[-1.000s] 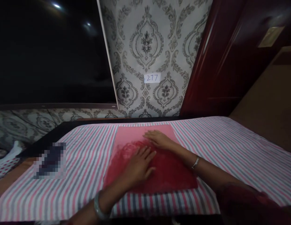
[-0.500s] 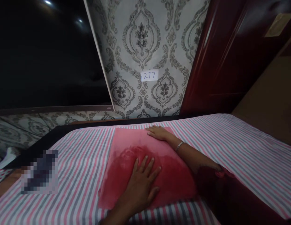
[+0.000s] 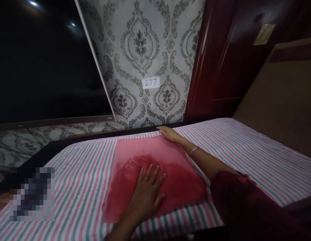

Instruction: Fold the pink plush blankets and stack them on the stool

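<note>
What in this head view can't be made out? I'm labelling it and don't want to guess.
- Head view: the thing on the striped sheet at lower left is pixelated, so it cannot be identified.
- The red cloth is partly covered by the left hand lying flat on it.
- The right hand covers the cloth's far corner.
- The left forearm is cut off by the bottom edge.
- The black screen shows only glare.

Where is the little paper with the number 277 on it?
In the head view, the 277 label is stuck on the patterned wallpaper, middle of the picture, above the right hand at the red cloth's far edge.
</note>
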A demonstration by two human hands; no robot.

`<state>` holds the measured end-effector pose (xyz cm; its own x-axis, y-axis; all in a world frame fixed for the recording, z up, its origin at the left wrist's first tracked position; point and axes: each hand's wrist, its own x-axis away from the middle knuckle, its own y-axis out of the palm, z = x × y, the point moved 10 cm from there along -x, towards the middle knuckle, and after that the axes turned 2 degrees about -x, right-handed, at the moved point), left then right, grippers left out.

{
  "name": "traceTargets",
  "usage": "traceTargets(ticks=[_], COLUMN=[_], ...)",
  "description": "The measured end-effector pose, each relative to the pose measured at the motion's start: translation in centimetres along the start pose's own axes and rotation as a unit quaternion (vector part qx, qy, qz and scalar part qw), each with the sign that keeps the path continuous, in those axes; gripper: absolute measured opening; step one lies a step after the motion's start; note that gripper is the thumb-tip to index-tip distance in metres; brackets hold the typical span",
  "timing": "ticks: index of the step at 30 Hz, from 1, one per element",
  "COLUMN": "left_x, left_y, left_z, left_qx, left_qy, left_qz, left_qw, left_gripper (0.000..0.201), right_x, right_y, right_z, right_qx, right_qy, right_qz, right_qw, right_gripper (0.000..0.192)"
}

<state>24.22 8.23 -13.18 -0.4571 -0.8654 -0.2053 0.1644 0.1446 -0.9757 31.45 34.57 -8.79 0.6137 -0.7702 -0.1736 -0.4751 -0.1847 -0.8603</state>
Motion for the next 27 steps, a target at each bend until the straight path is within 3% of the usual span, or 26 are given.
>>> traceTargets(ticks=[2, 5, 8, 10, 12, 16, 22, 27], left_x=[-0.1, -0.7, -1.7, -2.4, -2.9, -3.0, -2.5, -2.3], left_y=[-0.4, -1.0, -1.0, -0.2, 1.0, 2.7, 2.5, 2.4], left_z=[0.0, 0.6, 3.2, 5.4, 6.7, 7.3, 7.0, 7.2], left_qx=[0.0, 0.006, 0.025, 0.03, 0.017, -0.017, -0.03, -0.02], left_qy=[0.0, -0.008, 0.021, 0.05, 0.056, 0.047, 0.053, 0.06], left_qz=[0.004, 0.007, 0.019, 0.016, 0.009, 0.014, 0.024, 0.026], left_qw=[1.0, 1.0, 0.999, 0.998, 0.998, 0.999, 0.998, 0.998], left_gripper=[0.066, 0.067, 0.069, 0.073, 0.074, 0.076, 0.077, 0.073], right_x=[2.6, 7.6, 11.4, 12.3, 12.0, 9.1, 4.9, 4.0], right_y=[-0.7, 0.1, 1.9, 2.8, 3.1, 3.1, 3.4, 3.5], right_z=[-1.3, -3.5, -4.6, -4.7, -4.2, -1.4, 4.1, 6.2], right_qx=[0.02, 0.052, 0.056, 0.058, 0.065, 0.075, 0.034, 0.027], right_qy=[-0.042, -0.112, -0.136, -0.136, -0.126, -0.075, 0.049, 0.086], right_qz=[0.005, -0.023, -0.066, -0.084, -0.088, -0.083, -0.074, -0.068], right_qw=[0.999, 0.992, 0.987, 0.985, 0.986, 0.991, 0.996, 0.994], right_gripper=[0.057, 0.054, 0.053, 0.055, 0.057, 0.059, 0.059, 0.06])
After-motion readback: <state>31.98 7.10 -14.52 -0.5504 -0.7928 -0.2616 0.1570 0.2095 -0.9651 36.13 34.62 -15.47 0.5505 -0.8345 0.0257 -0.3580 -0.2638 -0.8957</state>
